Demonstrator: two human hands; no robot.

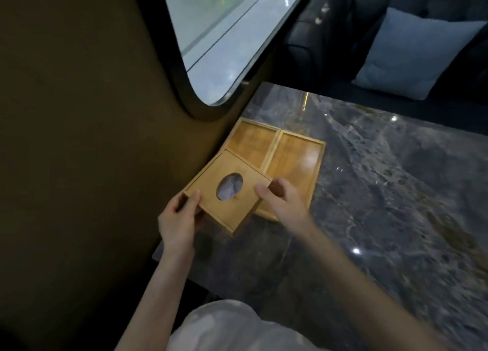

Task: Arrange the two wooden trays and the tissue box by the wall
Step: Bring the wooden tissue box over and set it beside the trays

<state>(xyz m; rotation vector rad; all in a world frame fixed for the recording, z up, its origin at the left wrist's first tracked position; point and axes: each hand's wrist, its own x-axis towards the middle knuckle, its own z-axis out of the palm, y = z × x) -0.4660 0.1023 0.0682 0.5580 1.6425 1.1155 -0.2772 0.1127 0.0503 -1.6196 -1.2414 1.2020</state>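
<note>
A square wooden tissue box (227, 189) with an oval opening and white tissue inside lies near the wall on the marble table. My left hand (182, 216) grips its near left corner. On its right edge rests my right hand (280, 200), thumb on the lid. Behind the box sits a small wooden tray (250, 142) against the wall. A longer wooden tray (293, 163) lies beside it on the right, its near end partly hidden by my right hand and the box.
A dark brown wall (92, 139) with a rounded window (224, 38) borders the grey marble table (383, 192) on the left. A dark sofa with a pale blue cushion (412, 54) stands past the table's far edge.
</note>
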